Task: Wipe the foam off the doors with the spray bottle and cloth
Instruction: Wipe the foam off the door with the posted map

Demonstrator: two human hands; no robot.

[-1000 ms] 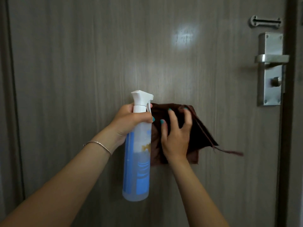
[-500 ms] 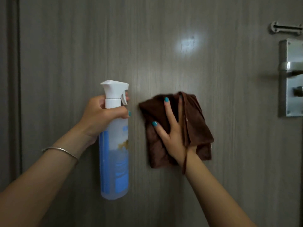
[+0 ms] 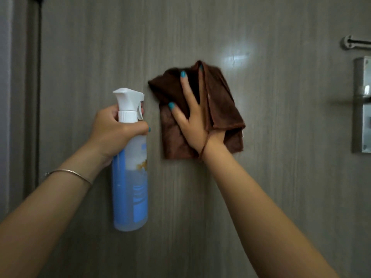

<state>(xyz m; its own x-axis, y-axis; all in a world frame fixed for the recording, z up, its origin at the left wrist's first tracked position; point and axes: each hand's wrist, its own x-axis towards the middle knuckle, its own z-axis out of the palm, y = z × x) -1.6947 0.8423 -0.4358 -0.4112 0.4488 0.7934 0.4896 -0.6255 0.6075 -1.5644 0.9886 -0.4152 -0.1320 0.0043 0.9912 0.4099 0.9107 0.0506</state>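
My left hand [image 3: 114, 129] grips the neck of a clear spray bottle [image 3: 130, 187] with a white trigger head and blue label, held upright close to the door. My right hand [image 3: 192, 121] presses a folded brown cloth [image 3: 222, 109] flat against the grey wood-grain door [image 3: 281, 177]. Its thumb and forefinger lie straight and spread on the cloth, and a fold of cloth drapes over the other fingers. A loose cloth thread hangs by my right wrist. I see no foam on the door, only a bright glare patch [image 3: 236, 55] above the cloth.
A metal handle plate with lever [image 3: 363, 105] sits at the right edge, and a small metal latch bar [image 3: 355, 44] above it. The door frame [image 3: 30, 97] runs down the left side.
My right hand has slid the cloth up the door, first to the right and then a little left. The bottle in my left hand moved left away from the cloth.
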